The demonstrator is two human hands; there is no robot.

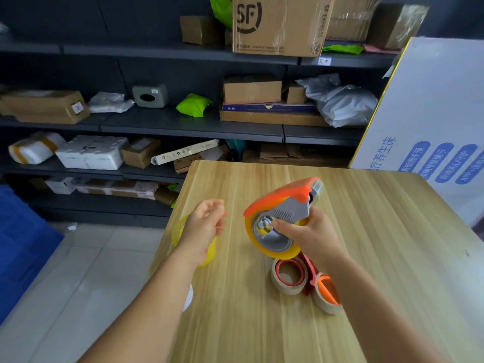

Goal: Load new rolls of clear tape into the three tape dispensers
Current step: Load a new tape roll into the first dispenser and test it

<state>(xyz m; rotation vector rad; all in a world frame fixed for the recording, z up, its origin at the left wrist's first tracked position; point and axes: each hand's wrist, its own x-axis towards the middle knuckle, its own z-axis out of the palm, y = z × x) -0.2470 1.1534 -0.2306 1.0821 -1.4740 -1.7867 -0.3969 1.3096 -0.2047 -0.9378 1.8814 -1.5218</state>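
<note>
Right hand (311,237) fingers gripping orange dispenser (282,205) holding yellowish tape roll (282,251), left hand (207,226) fingers loose

A light wooden desk (392,258) stands over pale floor tiles (78,258). Beyond its far edge, dark grey shelving (183,121) carries cardboard boxes (280,24) and parcels. A white printed board (432,106) leans near the desk's far right corner.

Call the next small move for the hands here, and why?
Probably set the loaded dispenser down on the table. The right hand grips it with a yellowish roll already seated on its hub, while the left hand, a tape roll ringing its wrist, holds nothing in its fingers. Two empty dispensers wait below.
</note>
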